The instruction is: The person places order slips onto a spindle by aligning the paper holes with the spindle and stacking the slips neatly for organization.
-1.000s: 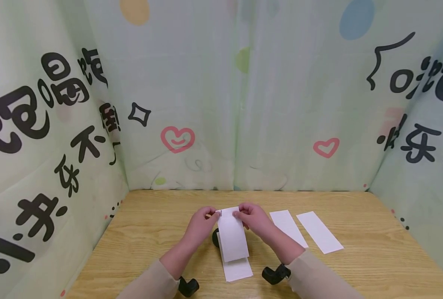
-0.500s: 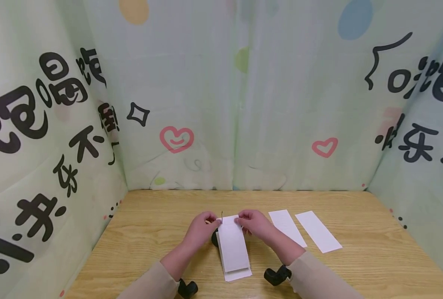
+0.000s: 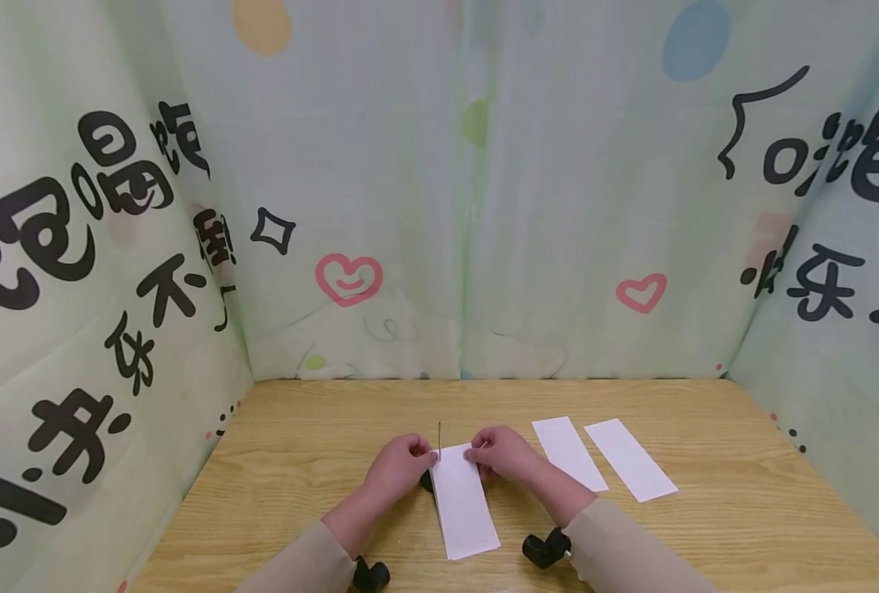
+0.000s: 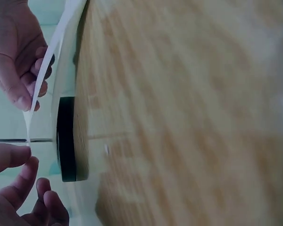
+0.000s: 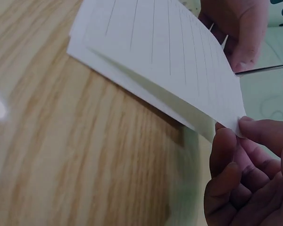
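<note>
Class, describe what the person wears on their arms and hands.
The left hand and right hand are gloveless. The left sleeve and right sleeve are plain beige, with cuffs ending short of the wrists. A black, angular left fitting and a similar right fitting jut out near the cuffs.

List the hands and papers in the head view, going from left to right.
Left hand → held papers → right hand → nearer loose paper → outermost loose paper.
</note>
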{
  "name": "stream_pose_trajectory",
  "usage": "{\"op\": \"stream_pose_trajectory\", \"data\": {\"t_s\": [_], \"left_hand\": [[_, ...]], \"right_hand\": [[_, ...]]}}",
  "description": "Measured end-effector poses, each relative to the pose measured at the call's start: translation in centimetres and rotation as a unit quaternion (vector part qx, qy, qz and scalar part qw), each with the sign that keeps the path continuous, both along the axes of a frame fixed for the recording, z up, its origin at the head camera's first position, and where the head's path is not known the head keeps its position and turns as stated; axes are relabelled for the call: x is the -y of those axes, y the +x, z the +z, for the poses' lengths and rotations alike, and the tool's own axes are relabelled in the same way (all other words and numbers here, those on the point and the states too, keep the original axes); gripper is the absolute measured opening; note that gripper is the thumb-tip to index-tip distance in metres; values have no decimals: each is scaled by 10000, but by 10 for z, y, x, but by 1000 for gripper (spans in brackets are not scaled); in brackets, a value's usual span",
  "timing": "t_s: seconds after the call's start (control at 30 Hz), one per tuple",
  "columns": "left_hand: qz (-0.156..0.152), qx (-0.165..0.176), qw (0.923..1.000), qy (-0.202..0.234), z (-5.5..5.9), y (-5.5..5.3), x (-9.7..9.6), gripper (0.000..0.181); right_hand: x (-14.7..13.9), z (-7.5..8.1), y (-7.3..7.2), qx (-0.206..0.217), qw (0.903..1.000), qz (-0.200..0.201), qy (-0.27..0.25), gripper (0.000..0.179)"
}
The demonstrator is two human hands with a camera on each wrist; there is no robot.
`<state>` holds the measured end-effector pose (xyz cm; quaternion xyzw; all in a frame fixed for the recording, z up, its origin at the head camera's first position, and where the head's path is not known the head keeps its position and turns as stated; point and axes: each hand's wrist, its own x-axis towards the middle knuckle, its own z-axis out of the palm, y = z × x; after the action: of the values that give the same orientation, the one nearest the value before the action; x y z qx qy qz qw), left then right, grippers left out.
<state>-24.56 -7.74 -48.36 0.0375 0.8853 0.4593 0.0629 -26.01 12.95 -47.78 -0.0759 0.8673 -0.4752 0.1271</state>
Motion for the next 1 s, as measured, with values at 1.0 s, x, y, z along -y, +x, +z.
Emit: {"op": "stream_pose_trajectory", "data": {"t_s": [1.0], "left_hand": [[-197, 28, 9959, -883, -4, -1, 7, 25]], "right_hand": [[-14, -7, 7, -518, 9929, -153, 1058, 13]]}}
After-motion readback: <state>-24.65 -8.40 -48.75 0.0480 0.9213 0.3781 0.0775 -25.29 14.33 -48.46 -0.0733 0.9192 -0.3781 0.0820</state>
